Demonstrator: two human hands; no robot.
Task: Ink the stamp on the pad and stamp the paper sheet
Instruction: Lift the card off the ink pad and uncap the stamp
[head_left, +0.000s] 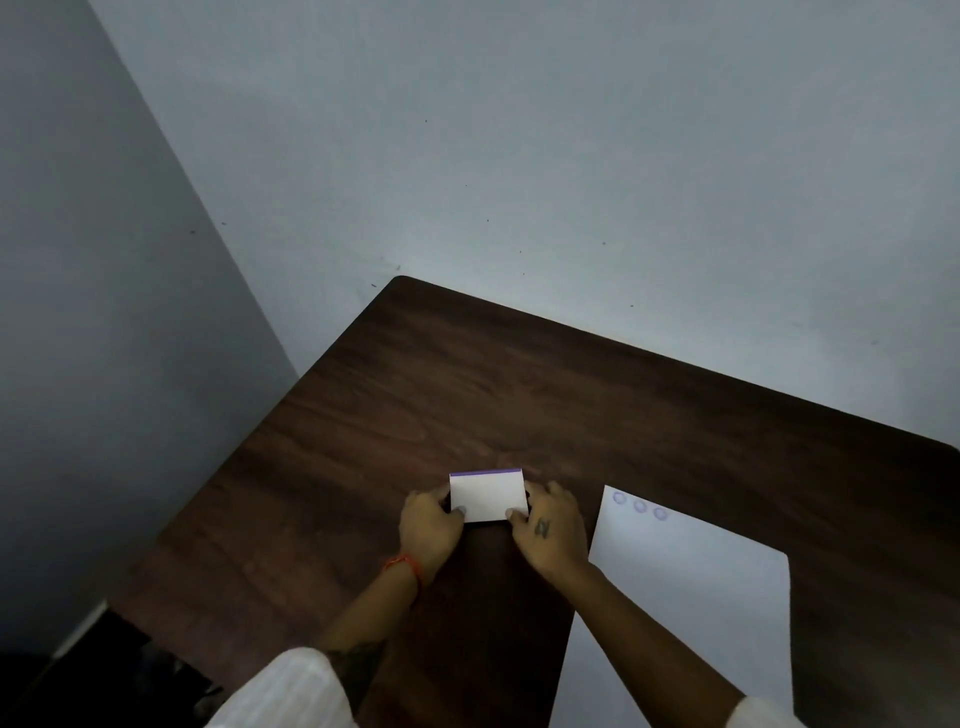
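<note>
A small white box with a purple far edge, the ink pad (487, 494), lies on the dark wooden table (467, 395) in the middle. My left hand (428, 525) grips its left side and my right hand (550, 525) grips its right side, thumbs on its near edge. The lid looks closed. To the right lies the white paper sheet (691, 587), with three round purple stamp marks (640, 506) in a row at its far left corner. No stamp is visible.
The table stands in a corner between two pale walls. Its left edge runs diagonally down to the lower left, where dark floor shows. An orange thread circles my left wrist.
</note>
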